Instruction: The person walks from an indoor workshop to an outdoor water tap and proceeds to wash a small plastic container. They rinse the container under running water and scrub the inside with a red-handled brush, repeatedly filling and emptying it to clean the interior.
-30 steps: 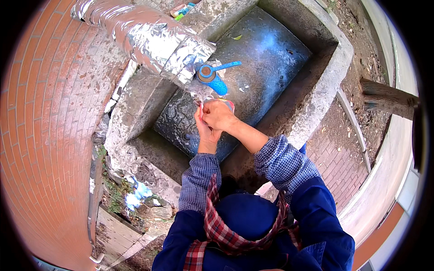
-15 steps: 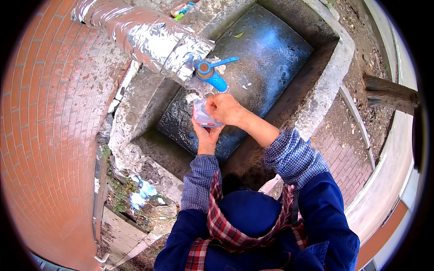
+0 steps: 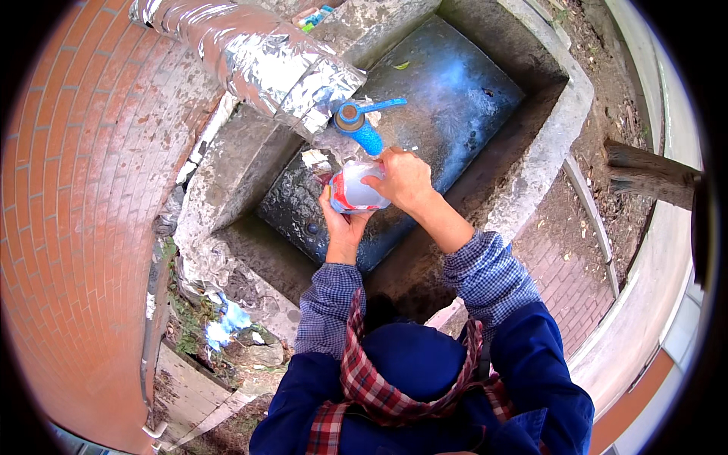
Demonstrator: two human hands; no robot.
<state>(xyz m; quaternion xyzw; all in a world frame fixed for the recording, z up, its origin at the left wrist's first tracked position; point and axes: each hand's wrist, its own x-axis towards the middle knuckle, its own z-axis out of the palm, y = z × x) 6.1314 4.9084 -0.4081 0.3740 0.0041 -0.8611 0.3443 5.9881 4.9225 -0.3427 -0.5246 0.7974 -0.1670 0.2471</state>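
Observation:
A clear plastic container [image 3: 352, 196] with a red and blue label is tilted over the sink, just below the blue tap [image 3: 365, 139]. My left hand [image 3: 345, 231] wraps it from underneath and the left side. At its right rim is my right hand [image 3: 408, 180], thumb reaching over the edge into the opening and fingers along the outer wall. What lies inside the container looks pale and wet, but I cannot make it out. The tap's lever points to the right.
The concrete sink [image 3: 523, 171] has thick rough walls and a wet dark bottom. A foil-wrapped pipe [image 3: 262, 64] runs to the tap from the upper left. Beyond the left wall lies brick paving [image 3: 83, 227]; a tree trunk [image 3: 652, 167] stands at the right.
My right hand has moved from inside the container's mouth to its right rim, its thumb now spread apart. The container has turned, showing more of its red label.

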